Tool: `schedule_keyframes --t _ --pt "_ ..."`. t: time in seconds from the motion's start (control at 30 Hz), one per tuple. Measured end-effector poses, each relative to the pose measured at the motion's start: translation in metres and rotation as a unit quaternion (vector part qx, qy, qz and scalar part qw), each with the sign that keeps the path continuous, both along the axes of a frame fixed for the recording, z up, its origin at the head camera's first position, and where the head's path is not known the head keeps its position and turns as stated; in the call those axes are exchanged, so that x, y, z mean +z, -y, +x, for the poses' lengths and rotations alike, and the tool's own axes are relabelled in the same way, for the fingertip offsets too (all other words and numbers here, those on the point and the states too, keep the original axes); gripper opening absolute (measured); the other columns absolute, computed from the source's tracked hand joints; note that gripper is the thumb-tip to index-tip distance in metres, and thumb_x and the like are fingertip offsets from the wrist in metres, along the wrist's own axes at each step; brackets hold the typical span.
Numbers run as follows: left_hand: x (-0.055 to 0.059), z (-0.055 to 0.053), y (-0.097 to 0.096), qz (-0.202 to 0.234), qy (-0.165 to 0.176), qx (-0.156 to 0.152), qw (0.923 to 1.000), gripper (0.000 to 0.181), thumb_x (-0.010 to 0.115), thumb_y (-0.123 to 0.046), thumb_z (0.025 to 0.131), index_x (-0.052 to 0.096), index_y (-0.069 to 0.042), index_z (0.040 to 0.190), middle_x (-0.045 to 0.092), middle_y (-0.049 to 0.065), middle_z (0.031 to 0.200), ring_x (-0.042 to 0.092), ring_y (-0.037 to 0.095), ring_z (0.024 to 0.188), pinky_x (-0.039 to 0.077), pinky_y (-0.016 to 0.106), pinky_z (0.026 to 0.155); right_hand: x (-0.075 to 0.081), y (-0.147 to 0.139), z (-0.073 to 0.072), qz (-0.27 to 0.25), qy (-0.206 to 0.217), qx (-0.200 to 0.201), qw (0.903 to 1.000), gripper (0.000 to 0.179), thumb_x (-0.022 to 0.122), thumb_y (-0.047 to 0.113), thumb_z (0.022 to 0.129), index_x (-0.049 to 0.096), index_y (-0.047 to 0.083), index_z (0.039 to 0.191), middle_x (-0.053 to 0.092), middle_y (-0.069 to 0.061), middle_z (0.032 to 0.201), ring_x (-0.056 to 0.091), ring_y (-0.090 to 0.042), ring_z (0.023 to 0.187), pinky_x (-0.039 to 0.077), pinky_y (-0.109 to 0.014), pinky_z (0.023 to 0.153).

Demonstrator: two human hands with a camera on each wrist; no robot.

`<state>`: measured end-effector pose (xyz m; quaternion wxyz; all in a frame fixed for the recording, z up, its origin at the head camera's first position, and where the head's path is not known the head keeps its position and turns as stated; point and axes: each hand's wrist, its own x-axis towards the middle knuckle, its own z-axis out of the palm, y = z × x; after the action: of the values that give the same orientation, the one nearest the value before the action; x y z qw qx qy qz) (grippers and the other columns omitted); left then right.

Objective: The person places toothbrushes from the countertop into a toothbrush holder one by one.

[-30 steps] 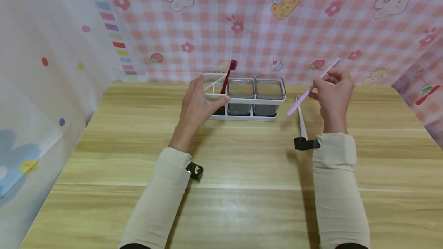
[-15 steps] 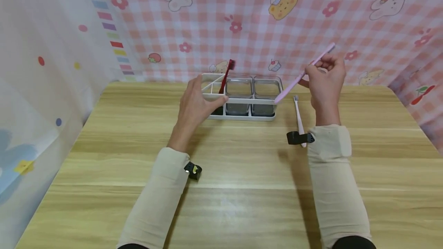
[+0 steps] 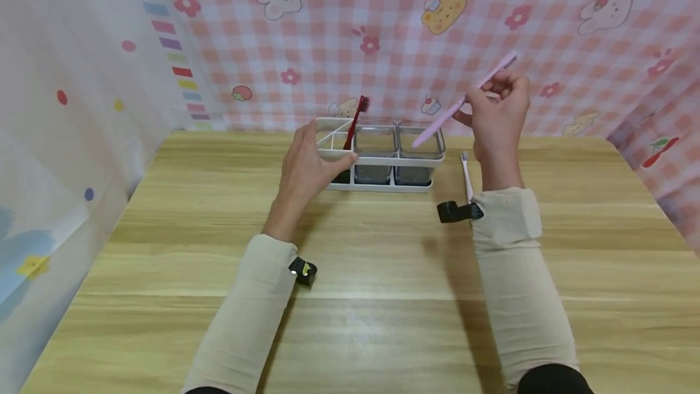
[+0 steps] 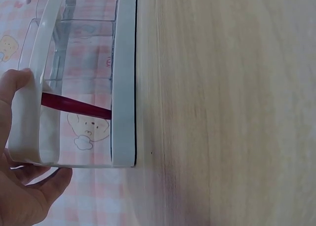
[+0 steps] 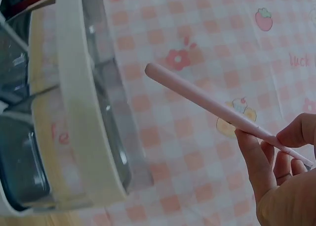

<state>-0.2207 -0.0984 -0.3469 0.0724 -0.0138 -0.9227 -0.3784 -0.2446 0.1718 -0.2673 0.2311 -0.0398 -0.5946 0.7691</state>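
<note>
A white toothbrush holder (image 3: 383, 188) with two clear cups (image 3: 375, 140) stands near the back of the table. My left hand (image 3: 308, 166) grips its left end, thumb on the front of the upper rim and fingers around the side. In the divided left section leans a red toothbrush (image 3: 355, 121), bristles up. My right hand (image 3: 500, 117) pinches a pink toothbrush (image 5: 197, 97) between thumb and fingers. It is tilted, its handle end down to the left over the right cup, apart from the holder in the right wrist view.
A second pale toothbrush (image 3: 466, 175) lies on the wooden table (image 3: 350, 321) right of the holder, partly hidden by my right wrist camera (image 3: 459, 211). A pink checked curtain (image 3: 328, 35) hangs directly behind the table.
My right hand has carried the pink toothbrush left and up, from right of the holder to over the right cup. My left hand keeps its grip on the holder.
</note>
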Motion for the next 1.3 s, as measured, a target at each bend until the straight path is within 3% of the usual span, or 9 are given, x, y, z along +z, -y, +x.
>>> schedule_keyframes --t 0.3,0.6,0.9,1.3 --pt "0.0 0.001 0.002 0.003 0.001 -0.004 1.0 0.107 0.077 -0.058 0.082 0.024 -0.008 0.161 0.03 0.014 0.162 0.038 0.036 0.142 0.035 0.053 0.113 0.012 0.018 -0.002 -0.008 -0.011 0.022 0.9997 0.033 0.057 -0.013 0.09 0.043 0.01 0.11 0.044 -0.007 0.101 0.053 -0.016 0.077 0.061 -0.033 0.065" --pt "0.002 -0.001 0.0 -0.001 -0.007 0.0 1.0 0.107 0.077 -0.058 0.082 0.024 -0.007 0.16 0.032 0.015 0.161 0.04 0.036 0.14 0.034 0.053 0.114 0.012 0.048 -0.003 0.03 -0.049 0.059 0.9966 0.033 0.054 -0.013 0.089 0.04 0.011 0.106 0.045 -0.007 0.101 0.054 -0.018 0.078 0.061 -0.033 0.063" --pt "0.0 0.0 0.0 0.001 -0.007 0.001 1.0 0.105 0.078 -0.058 0.081 0.027 -0.009 0.159 0.034 0.015 0.159 0.042 0.036 0.138 0.035 0.054 0.113 0.01 0.074 0.001 0.098 -0.087 0.088 0.9875 0.031 0.053 -0.011 0.088 0.038 0.01 0.106 0.044 -0.006 0.101 0.053 -0.018 0.08 0.061 -0.034 0.068" --pt "-0.002 -0.001 0.0 0.0 -0.015 0.001 0.9999 0.104 0.078 -0.058 0.081 0.028 -0.009 0.159 0.035 0.015 0.158 0.042 0.035 0.138 0.037 0.052 0.111 0.004 0.093 0.003 0.158 -0.072 0.086 0.9811 0.031 0.057 -0.008 0.091 0.039 0.006 0.112 0.046 -0.004 0.102 0.056 -0.018 0.085 0.061 -0.038 0.072"
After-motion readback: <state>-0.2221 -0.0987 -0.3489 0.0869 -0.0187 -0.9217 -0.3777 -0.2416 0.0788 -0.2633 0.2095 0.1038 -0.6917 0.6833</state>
